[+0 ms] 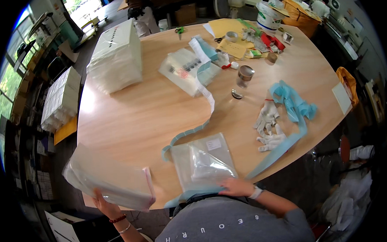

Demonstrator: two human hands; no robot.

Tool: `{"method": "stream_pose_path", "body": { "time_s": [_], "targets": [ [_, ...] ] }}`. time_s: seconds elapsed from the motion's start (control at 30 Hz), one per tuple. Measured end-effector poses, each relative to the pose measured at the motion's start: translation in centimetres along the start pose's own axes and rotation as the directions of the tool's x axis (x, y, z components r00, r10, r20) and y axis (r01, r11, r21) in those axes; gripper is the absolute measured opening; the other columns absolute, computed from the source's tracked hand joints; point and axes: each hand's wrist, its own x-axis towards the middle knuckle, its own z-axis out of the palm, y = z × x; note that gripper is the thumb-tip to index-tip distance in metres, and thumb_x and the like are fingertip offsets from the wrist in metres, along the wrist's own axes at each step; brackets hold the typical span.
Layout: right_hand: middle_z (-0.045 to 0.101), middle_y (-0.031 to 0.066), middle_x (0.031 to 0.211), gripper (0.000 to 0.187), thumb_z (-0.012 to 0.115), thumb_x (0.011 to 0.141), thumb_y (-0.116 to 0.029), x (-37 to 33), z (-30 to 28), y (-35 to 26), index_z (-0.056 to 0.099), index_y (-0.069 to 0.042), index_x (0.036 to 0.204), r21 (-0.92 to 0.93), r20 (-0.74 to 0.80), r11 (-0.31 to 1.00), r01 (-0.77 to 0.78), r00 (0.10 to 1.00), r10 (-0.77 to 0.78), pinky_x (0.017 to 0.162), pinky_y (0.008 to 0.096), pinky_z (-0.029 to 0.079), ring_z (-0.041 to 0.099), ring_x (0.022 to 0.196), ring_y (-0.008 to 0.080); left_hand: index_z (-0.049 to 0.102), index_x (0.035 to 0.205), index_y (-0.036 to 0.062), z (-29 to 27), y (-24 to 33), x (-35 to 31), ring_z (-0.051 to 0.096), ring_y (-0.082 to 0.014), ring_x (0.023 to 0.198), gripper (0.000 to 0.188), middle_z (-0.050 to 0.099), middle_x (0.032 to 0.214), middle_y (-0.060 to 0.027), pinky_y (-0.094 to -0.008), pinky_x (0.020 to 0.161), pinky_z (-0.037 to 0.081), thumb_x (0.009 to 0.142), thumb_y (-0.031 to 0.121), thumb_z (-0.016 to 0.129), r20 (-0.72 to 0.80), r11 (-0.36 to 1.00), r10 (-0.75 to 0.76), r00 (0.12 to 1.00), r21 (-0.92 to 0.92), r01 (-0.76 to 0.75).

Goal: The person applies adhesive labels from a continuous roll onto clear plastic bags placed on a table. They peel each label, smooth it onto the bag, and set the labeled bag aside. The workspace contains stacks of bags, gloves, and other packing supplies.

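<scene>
My left hand (104,204) grips the near edge of a stack of clear plastic bags (112,179) at the table's front left. The bags are slightly blurred, and a reddish strip runs along their right edge. My right hand (237,187) rests with fingers stretched out at the table's front edge, by the lower right corner of a clear plastic packet (203,161). This packet lies flat before me and bears a small white label. Along its lower edge, next to my right fingers, lies a light-blue strip (192,194).
Tall piles of plastic-wrapped packets (114,59) stand at the back left. A curling blue-and-white strip (207,99) crosses mid-table. White gloves (268,118), a bunched blue strip (291,102), tape rolls (246,73) and yellow envelopes (230,28) lie rightward. A person (140,12) stands beyond.
</scene>
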Motion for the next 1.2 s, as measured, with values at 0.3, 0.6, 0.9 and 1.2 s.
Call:
{"method": "stream_pose_path", "body": {
  "time_s": [0.3, 0.6, 0.9, 1.2],
  "targets": [
    [0.051, 0.0141, 0.09, 0.037, 0.052, 0.08, -0.029, 7.2, 0.7, -2.7, 0.048, -0.002, 0.106, -0.013, 0.204, 0.97, 0.244, 0.95, -0.236, 0.072, 0.0376, 0.043, 0.051, 0.086, 0.0309, 0.049, 0.105, 0.0045, -2.1, 1.2, -1.5, 0.051, -0.0182, 0.091, 0.026, 0.053, 0.1, -0.0065, -0.0329, 0.078, 0.043, 0.084, 0.019, 0.053, -0.119, 0.995, -0.016, 0.993, -0.097, 0.004],
    [0.053, 0.0129, 0.093, 0.057, 0.063, 0.07, -0.033, 15.0, 8.1, -12.3, 0.039, -0.006, 0.114, -0.089, 0.626, 0.81, 0.579, 0.665, -0.407, 0.06, 0.0387, 0.047, 0.057, 0.077, 0.0314, 0.052, 0.103, 0.0009, -6.0, 6.1, -7.5, 0.052, -0.0088, 0.08, 0.019, 0.057, 0.091, -0.002, -0.0222, 0.071, 0.041, 0.085, 0.008, 0.05, -0.348, 0.964, 0.266, 0.899, 0.078, -0.255],
    [0.055, 0.0135, 0.078, 0.008, 0.053, 0.075, -0.009, 16.0, 4.9, -13.0, 0.054, -0.004, 0.081, 0.292, 0.637, 0.785, 0.546, 0.502, -0.586, 0.062, 0.0357, 0.046, 0.056, 0.07, 0.0295, 0.054, 0.099, 0.001, -7.8, 8.0, -15.4, 0.051, -0.0078, 0.076, 0.019, 0.057, 0.087, -0.0021, -0.0221, 0.068, 0.041, 0.084, 0.012, 0.052, -0.593, 0.932, 0.361, 0.719, 0.214, -0.291],
    [0.05, 0.002, 0.07, 0.018, 0.049, 0.078, -0.005, -0.4, -35.9, 6.2, 0.05, -0.009, 0.095, 0.705, -0.68, 0.508, 0.494, 0.673, 0.289, 0.047, 0.0183, 0.038, 0.045, 0.055, 0.0091, 0.047, 0.106, -0.0017, -13.9, 3.9, -17.2, 0.047, -0.025, 0.088, 0.041, 0.051, 0.092, -0.0144, -0.0352, 0.075, 0.038, 0.082, 0.031, 0.049, -0.18, 0.233, 0.649, 0.739, 0.972, 0.032]
  ]
}}
